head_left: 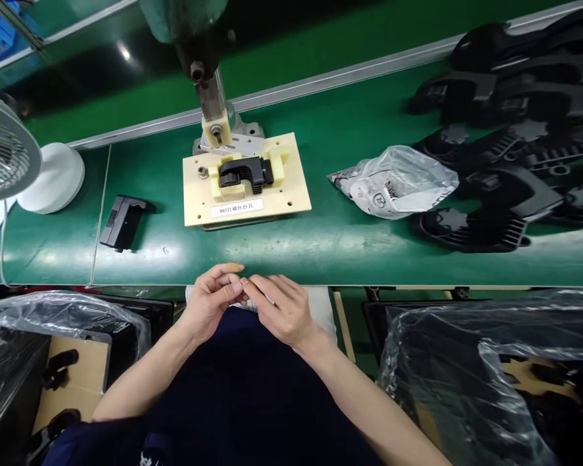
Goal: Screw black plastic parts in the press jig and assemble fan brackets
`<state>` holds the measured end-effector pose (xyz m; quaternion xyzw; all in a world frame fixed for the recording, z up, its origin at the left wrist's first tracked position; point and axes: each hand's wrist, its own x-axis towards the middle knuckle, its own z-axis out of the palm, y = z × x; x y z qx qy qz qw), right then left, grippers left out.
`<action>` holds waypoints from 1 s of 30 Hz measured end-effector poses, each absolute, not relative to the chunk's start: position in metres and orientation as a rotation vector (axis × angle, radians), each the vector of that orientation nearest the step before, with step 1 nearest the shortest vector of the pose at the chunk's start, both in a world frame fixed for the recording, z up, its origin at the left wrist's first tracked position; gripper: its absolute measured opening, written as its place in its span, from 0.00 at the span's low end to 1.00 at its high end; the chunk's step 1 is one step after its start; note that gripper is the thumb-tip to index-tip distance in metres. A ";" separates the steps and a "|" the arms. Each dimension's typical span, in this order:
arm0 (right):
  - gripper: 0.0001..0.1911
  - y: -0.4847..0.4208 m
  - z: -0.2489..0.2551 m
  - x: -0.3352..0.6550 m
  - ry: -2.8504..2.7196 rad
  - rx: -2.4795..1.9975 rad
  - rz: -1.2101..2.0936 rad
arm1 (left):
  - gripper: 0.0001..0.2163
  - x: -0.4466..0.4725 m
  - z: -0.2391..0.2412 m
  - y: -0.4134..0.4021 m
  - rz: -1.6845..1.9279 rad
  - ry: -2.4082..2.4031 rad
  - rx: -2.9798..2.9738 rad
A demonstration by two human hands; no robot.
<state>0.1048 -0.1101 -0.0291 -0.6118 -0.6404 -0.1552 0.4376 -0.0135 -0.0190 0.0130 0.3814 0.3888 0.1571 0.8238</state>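
The left hand (pixel 208 307) and right hand (pixel 282 312) meet at the table's (pixel 350 249) near edge, fingertips pinched together, on what I cannot tell; the black part (pixel 245 173) sits in the tan jig (pixel 284 194) straight ahead, lying crosswise, equally near the 2 hands.

And there's the person in a dark navy garment (pixel 243 388) filling the lower middle of the view, with a small pale marking (pixel 146 457) at its bottom edge. The navy sleeve (pixel 70 440) ends high on the left arm, so both forearms run bare to the left hand (pixel 208 310) and right hand (pixel 282 314). One left fingertip (pixel 233 266) looks capped in tan.
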 end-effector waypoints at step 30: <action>0.13 -0.115 -0.029 0.097 -1.570 -1.280 -0.236 | 0.14 -0.024 0.025 -0.022 0.182 0.831 0.693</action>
